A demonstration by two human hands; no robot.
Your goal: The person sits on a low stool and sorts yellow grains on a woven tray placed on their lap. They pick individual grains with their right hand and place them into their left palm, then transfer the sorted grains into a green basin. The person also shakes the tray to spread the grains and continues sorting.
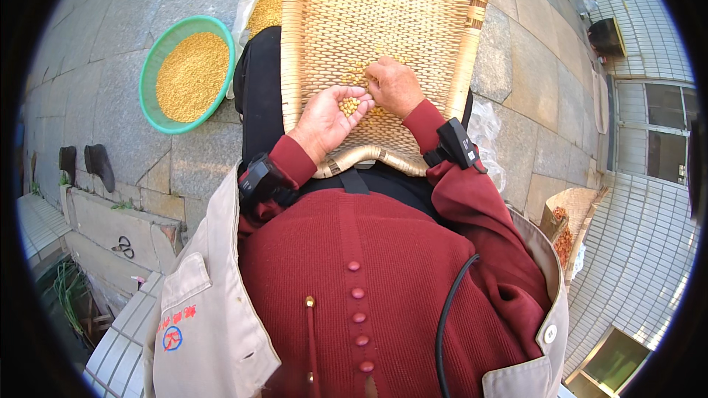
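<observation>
A woven winnowing basket [381, 22] rests across my lap, with loose yellow beans [357, 73] scattered on its weave. My left hand [332, 116] lies palm up over the basket's near part, its curled fingers cupping a small heap of beans [349, 106]. Beside it, my right hand [394, 85] has its fingers bent down near the loose beans, close to the left fingertips. Whether it pinches a bean is hidden. To the left on the paving stands a green plastic basin [145, 88] filled with yellow beans [192, 77].
Beyond my left knee lies a plastic sack with more beans [269, 3]. Crumpled clear plastic [487, 138] is by my right leg. Scissors [124, 247] lie on a ledge at left. Another woven basket [578, 204] holds orange-red pieces at right, near a tiled wall.
</observation>
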